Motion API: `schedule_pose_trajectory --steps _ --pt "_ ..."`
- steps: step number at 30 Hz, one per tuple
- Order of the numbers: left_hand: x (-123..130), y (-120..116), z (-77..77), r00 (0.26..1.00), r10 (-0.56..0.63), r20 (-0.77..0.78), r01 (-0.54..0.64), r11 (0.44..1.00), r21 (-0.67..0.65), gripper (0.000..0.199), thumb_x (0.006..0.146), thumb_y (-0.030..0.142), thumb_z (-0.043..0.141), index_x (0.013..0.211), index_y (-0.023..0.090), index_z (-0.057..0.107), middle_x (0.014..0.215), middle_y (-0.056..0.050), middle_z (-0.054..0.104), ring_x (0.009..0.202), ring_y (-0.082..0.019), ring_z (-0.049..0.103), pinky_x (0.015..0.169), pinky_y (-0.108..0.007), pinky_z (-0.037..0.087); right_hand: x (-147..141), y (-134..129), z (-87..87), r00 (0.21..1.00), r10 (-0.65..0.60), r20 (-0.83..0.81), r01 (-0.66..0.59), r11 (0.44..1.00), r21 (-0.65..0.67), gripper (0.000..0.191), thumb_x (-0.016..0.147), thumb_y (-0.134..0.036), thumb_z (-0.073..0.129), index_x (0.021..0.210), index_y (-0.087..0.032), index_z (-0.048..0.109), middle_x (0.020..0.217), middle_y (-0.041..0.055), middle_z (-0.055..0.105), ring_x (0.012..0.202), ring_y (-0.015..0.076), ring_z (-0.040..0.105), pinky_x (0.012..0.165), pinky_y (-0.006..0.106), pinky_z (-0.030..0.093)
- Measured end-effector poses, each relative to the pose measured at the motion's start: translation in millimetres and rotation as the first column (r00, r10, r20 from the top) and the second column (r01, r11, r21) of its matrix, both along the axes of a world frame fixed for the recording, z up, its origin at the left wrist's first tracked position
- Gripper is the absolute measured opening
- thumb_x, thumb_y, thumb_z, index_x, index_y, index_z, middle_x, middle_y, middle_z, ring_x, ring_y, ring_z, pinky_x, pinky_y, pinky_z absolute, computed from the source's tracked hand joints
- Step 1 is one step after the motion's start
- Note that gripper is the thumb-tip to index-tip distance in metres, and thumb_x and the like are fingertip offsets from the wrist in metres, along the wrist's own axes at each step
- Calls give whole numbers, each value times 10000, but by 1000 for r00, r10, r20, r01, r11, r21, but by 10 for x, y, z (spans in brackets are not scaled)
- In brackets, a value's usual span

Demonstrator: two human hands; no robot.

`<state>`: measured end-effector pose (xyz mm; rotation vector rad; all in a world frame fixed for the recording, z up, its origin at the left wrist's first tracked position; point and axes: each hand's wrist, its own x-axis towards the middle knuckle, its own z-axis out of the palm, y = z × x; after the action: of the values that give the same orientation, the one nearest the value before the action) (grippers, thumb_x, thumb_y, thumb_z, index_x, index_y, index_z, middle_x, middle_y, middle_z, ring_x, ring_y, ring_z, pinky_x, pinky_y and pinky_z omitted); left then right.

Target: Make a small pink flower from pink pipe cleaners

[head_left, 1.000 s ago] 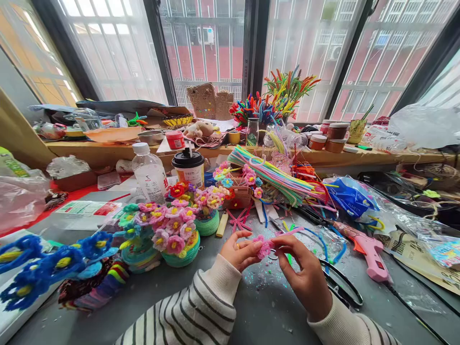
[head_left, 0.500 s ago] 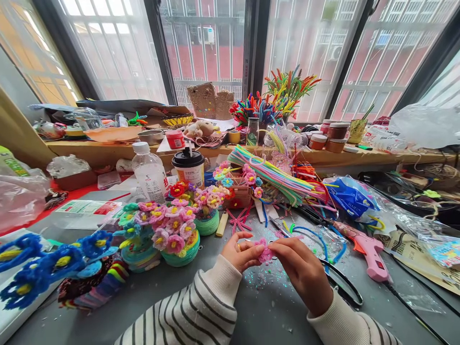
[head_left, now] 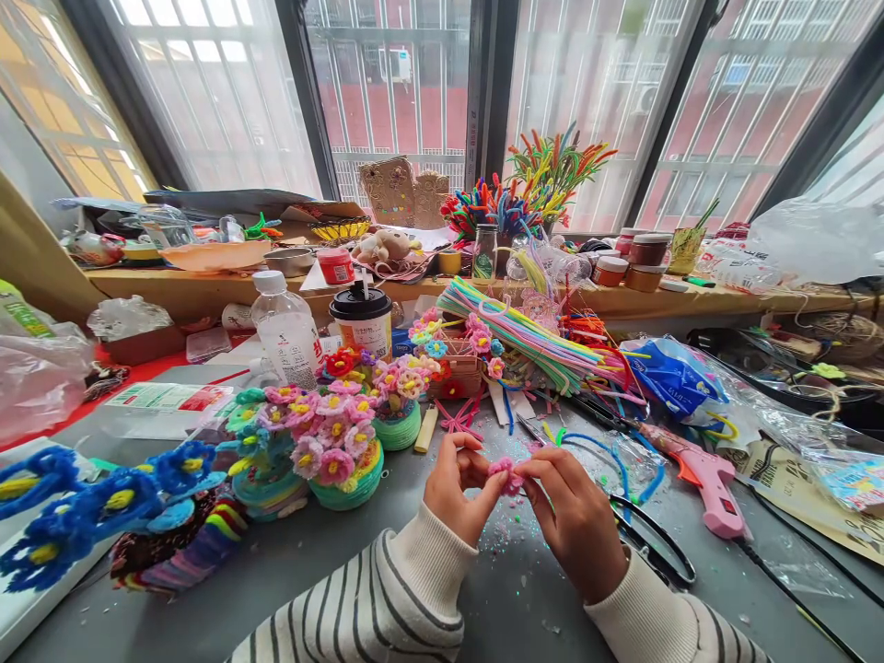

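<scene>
Between my two hands, above the grey table, is a small pink fuzzy flower. My left hand pinches its left side between thumb and fingers. From the right, the fingertips of my right hand grip the flower's other edge. Behind my hands lie pink pipe cleaner pieces and a short pale yellow stick. Scissors with black handles rest on the table, partly hidden by my right hand. Glitter specks are scattered beneath the flower.
Pots of pink flowers and blue flowers stand left, near a bottle and a lidded cup. A pipe cleaner bundle lies behind. At right are a pink glue gun, its cord and a blue packet.
My left hand has turned more upright around the flower, its fingers more curled. My right hand has shifted slightly left, and the flower has tilted a little between them.
</scene>
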<state>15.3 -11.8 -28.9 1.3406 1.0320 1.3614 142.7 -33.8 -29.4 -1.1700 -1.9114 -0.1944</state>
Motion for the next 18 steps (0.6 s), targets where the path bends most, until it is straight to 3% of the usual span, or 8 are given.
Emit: schedule_pose_trajectory --steps 3,6,8,11,12,14,18 --pt "3 -36 6 985 92 -148 -66 983 170 261 628 178 560 792 188 357 528 59 521 479 -103 557 513 -237 474 -54 -15 -13 998 -63 -15 63 997 -35 108 788 -162 379 758 -176 481 707 45 518 666 156 499 586 264 408" --pt "-8 -75 22 925 229 -303 -111 926 361 225 662 150 527 804 190 357 569 46 531 502 -92 557 524 -217 472 -106 -35 -35 993 -104 -58 99 991 -87 123 796 -195 347 740 -177 456 694 44 514 666 166 497 575 270 400" --pt "-22 -95 36 853 344 -391 -86 834 545 195 683 127 503 816 185 374 612 19 552 547 -99 568 534 -212 472 -143 -54 -38 983 -130 -131 108 981 -164 130 792 -231 348 727 -181 448 693 43 509 672 174 495 580 281 394" --pt "-47 -106 57 765 470 -439 88 600 795 194 695 78 482 858 160 415 661 -31 598 607 -127 578 556 -231 478 -203 -89 -3 921 -169 -351 31 930 -367 156 783 -293 364 693 -186 433 637 11 492 576 148 480 532 262 382" --pt "-55 -107 63 752 488 -442 146 531 835 212 691 63 483 878 146 426 672 -47 615 623 -137 580 572 -241 481 -221 -100 16 877 -180 -446 -33 903 -428 170 775 -315 376 678 -186 429 615 -1 485 544 135 469 515 251 377" --pt "-70 -107 72 746 499 -442 215 447 868 249 683 49 491 916 122 442 692 -69 638 655 -153 583 609 -258 485 -244 -112 54 743 -207 -636 -211 830 -516 195 748 -351 413 648 -184 424 557 -30 451 491 110 436 472 226 360" --pt "-100 -123 70 723 451 -523 311 463 830 283 693 55 463 960 148 488 792 -93 657 769 -188 585 688 -293 470 -228 -105 75 356 -379 -854 -615 594 -519 215 685 -357 478 594 -178 401 437 -91 304 370 48 279 358 160 235"
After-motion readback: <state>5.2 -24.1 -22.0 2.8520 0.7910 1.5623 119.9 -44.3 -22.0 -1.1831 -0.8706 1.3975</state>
